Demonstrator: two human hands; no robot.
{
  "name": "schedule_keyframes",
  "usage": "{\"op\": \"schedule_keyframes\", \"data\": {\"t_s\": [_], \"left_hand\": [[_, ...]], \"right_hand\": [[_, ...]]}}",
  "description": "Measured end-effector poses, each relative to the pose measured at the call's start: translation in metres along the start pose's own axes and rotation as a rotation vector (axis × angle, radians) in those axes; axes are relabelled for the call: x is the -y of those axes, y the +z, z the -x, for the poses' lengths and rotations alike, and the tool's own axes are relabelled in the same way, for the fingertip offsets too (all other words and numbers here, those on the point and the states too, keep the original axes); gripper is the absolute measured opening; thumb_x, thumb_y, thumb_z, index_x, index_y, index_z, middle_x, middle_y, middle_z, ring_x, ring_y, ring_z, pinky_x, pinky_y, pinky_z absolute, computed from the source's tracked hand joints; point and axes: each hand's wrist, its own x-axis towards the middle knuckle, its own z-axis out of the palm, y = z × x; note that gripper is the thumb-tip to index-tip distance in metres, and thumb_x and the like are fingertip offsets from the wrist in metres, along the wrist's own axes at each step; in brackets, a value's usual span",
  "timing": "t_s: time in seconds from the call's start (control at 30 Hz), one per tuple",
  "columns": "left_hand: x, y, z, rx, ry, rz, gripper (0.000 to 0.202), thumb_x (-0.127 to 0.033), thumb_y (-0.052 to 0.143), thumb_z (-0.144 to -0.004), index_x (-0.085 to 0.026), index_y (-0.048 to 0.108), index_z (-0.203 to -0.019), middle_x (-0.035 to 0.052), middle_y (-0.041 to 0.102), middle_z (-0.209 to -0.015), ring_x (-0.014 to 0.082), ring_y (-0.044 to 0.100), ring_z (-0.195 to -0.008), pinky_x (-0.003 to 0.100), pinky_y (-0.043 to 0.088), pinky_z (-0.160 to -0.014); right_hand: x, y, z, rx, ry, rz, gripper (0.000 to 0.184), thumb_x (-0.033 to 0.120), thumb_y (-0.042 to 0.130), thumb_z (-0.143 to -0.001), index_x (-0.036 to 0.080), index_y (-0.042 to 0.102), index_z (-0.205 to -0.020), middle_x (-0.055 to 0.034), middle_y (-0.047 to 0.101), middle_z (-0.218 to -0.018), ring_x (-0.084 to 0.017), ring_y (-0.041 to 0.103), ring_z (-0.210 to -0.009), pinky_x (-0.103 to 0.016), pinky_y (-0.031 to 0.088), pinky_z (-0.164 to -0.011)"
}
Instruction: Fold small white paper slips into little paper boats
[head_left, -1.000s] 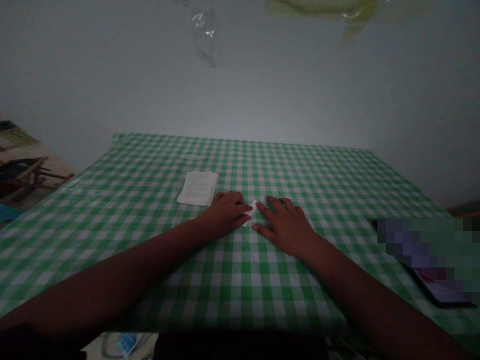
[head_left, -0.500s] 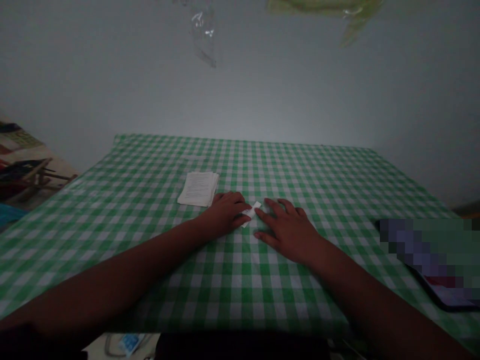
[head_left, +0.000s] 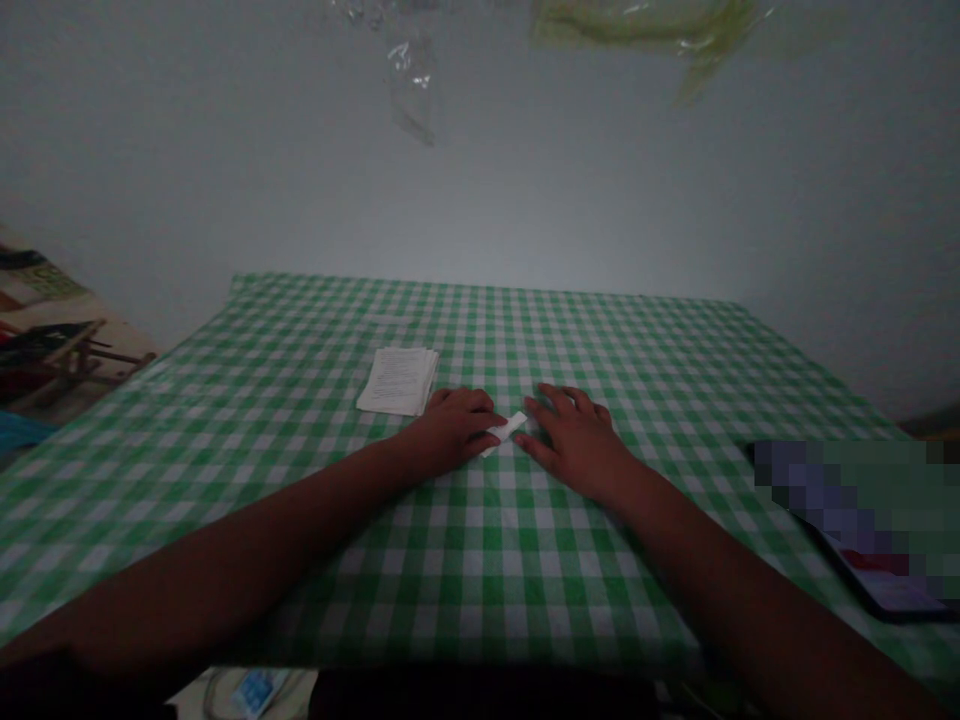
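A small folded strip of white paper (head_left: 512, 427) lies slanted on the checked tablecloth between my hands. My left hand (head_left: 456, 430) is closed on its left end, thumb and index finger pinching it, so that end is partly hidden. To the right, my right hand (head_left: 574, 435) hovers low or rests on the cloth with its fingers spread. Its thumb and index fingertips are close to the strip's right end and appear apart from it. A stack of printed paper sheets (head_left: 399, 381) lies just beyond my left hand.
The green and white checked tablecloth (head_left: 480, 560) covers the table, which meets a pale wall (head_left: 480, 200). At the right edge lies a phone or tablet (head_left: 892, 590), its screen blurred out. Clear plastic (head_left: 412, 80) and yellow plastic (head_left: 637, 25) hang on the wall.
My right hand has shifted slightly away from me, its index finger drawn back from the paper strip. My left hand keeps its pinch, and the strip's right end shows a little more.
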Motion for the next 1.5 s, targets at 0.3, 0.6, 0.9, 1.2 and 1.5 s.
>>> {"op": "schedule_keyframes", "data": {"t_s": [0.3,0.6,0.9,1.2,1.5], "left_hand": [[-0.002,-0.001,0.001,-0.022,0.059,0.015,0.024,-0.022,0.054,-0.094,-0.028,0.069,-0.113,0.0036,0.061,-0.115,0.0206,0.054,-0.112,0.04,0.033,-0.098],[-0.006,0.0,-0.001,-0.015,-0.012,0.042,0.018,-0.028,0.06,-0.092,-0.029,0.07,-0.106,0.0022,0.06,-0.116,0.0216,0.054,-0.113,0.041,0.036,-0.095],[0.007,-0.008,-0.001,0.061,0.014,0.253,0.033,-0.023,0.067,-0.085,-0.031,0.069,-0.117,0.0031,0.059,-0.122,0.0205,0.055,-0.116,0.04,0.04,-0.103],[0.01,-0.011,0.002,0.037,0.073,0.26,0.04,-0.02,0.067,-0.084,-0.03,0.065,-0.123,0.0038,0.06,-0.123,0.0196,0.057,-0.115,0.039,0.043,-0.104],[0.009,-0.005,0.002,0.012,0.032,0.248,0.047,-0.029,0.065,-0.088,-0.026,0.056,-0.133,0.0065,0.059,-0.128,0.0235,0.054,-0.12,0.043,0.041,-0.105]], "right_hand": [[0.005,0.003,-0.001,-0.065,-0.066,-0.072,0.045,0.045,0.046,-0.097,0.024,0.055,-0.136,-0.0098,0.051,-0.143,-0.031,0.042,-0.128,-0.048,0.04,-0.099],[0.009,0.008,-0.004,-0.084,-0.026,-0.083,0.047,0.052,0.044,-0.097,0.024,0.058,-0.132,-0.0105,0.052,-0.141,-0.032,0.044,-0.125,-0.048,0.04,-0.098],[-0.004,0.005,-0.01,-0.057,0.019,-0.099,0.043,0.05,0.053,-0.094,0.029,0.06,-0.131,-0.0064,0.053,-0.142,-0.034,0.043,-0.125,-0.049,0.043,-0.094],[0.002,0.005,-0.007,-0.128,0.022,-0.12,0.047,0.047,0.057,-0.091,0.023,0.058,-0.132,-0.0084,0.054,-0.141,-0.033,0.043,-0.125,-0.049,0.041,-0.098],[0.007,0.015,-0.014,-0.125,0.015,-0.216,0.051,0.05,0.064,-0.086,0.024,0.06,-0.129,-0.008,0.055,-0.14,-0.031,0.046,-0.125,-0.049,0.041,-0.099]]}}
